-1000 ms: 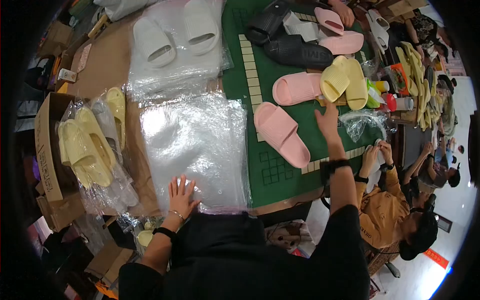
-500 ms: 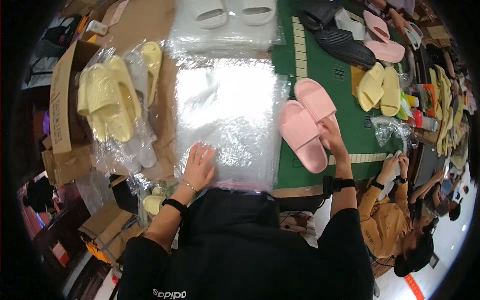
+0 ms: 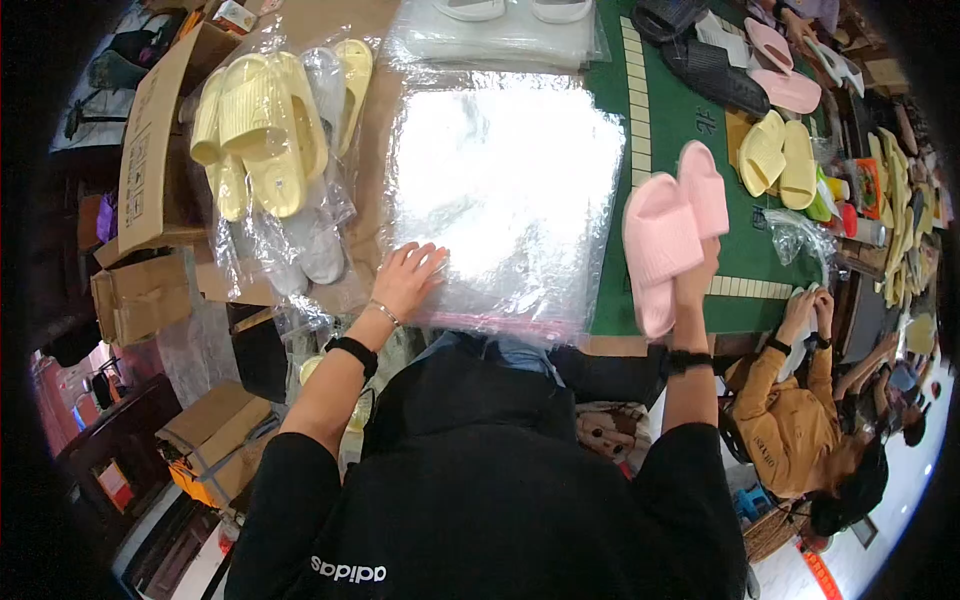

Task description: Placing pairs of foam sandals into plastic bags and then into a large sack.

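Head view, green-and-brown tabletop (image 3: 742, 256), pink slippers (image 3: 665, 235), cardboard boxes (image 3: 152, 165)

The head view (a wide fisheye) looks down from above onto the nearby table (image 3: 745, 255).
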Available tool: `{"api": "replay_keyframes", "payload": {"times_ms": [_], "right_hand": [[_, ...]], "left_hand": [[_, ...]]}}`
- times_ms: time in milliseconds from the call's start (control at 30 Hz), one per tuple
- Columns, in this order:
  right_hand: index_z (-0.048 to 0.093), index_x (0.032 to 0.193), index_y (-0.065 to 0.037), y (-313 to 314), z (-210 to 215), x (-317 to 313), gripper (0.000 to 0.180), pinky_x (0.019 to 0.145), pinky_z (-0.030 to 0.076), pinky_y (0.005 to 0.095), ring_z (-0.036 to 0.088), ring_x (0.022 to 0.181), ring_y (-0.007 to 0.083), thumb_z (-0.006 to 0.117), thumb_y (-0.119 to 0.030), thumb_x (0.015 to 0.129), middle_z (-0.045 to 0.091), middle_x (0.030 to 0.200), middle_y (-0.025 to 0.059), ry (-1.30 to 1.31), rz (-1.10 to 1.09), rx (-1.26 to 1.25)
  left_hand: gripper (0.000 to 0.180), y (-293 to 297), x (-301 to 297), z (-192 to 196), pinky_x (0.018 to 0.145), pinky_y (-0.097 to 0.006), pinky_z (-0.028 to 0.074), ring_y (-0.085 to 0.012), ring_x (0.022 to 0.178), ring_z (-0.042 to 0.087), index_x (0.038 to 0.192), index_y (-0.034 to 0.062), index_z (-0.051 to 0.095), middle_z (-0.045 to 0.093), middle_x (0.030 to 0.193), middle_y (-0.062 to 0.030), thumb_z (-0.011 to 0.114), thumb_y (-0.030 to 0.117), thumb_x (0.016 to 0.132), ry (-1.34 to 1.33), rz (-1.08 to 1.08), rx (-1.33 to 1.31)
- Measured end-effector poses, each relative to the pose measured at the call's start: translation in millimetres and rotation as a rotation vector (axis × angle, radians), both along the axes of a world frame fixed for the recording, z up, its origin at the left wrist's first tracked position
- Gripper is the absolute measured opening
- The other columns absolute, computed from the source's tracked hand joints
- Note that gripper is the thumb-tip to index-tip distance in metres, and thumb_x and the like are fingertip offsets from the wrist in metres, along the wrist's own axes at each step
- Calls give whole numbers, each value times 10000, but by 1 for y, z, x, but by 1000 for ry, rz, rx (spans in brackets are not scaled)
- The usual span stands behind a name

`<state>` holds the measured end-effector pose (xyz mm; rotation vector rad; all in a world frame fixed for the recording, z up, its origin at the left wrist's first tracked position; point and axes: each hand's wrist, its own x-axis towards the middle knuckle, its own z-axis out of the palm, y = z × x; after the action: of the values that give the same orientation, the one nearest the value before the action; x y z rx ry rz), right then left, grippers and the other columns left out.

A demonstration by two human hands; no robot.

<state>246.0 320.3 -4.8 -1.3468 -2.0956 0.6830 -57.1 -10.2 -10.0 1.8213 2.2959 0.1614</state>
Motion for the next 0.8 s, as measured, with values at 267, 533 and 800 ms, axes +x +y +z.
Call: {"api": "replay_keyframes", "payload": {"times_ms": [267, 533, 800], "right_hand": [[344, 1286, -11, -128, 130, 45, 436, 806, 464, 300, 546, 973, 186, 414, -186, 893, 497, 1168, 117, 397, -115, -92], [343, 1283, 2, -172, 117, 60, 499, 818, 469, 296, 536, 1004, 201, 508, -175, 847, 485, 1187, 135, 809, -152, -695], [511, 1153, -2, -221, 113, 68, 370, 846, 423, 297, 535, 1006, 189, 552, -44, 788, 568, 1104, 91, 240, 155, -521]], "left_hand": [[518, 4, 2, -7, 867, -377, 399, -252, 1052, 464, 1262, 163, 398, 493, 1156, -49, 526, 71, 769, -83, -170, 65], [356, 24, 26, 2, 863, -364, 383, -249, 1033, 472, 1195, 105, 474, 545, 1081, -69, 485, 181, 847, -262, -144, 148], [349, 62, 59, 55, 803, -390, 411, -303, 908, 524, 1194, 28, 456, 578, 940, -166, 418, 173, 879, -460, -19, 208]]}}
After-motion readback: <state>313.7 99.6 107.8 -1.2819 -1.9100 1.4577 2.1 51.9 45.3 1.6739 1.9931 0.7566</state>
